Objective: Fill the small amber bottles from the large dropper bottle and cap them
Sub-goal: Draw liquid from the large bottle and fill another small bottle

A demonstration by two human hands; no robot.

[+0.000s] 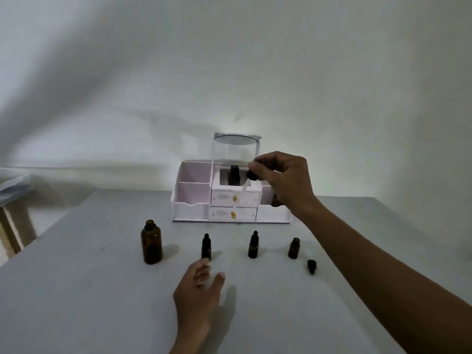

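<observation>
A: What is laid out, and where?

B: A grey worktop (102, 290) is seen, with a white organizer (194, 200) set at its far side. The large dropper bottle (151, 242) is stood open in front of the organizer's left corner. Three small amber bottles are lined up in front of the organizer. Those before its middle (206, 247) and (253, 246) are capped, and the one before its right end (294, 249) is uncapped. A loose cap (311, 266) is laid further forward, also before the right end.

A: And the hands?

B: The right hand (283, 177) is raised in front of the organizer's top, and the dropper (251, 176) is pinched by its black bulb, with the pipette slanted downward. The left hand (196, 290) is held relaxed and empty, well in front of the organizer. Whether its fingertips touch the nearest capped bottle cannot be told.

A: How should the things be handled?

B: The bottles are judged light, smooth and easily tipped, so the uncapped one is best steadied by its body. The thin pipette is probably fragile, so the dropper should be gripped at the bulb only.
</observation>
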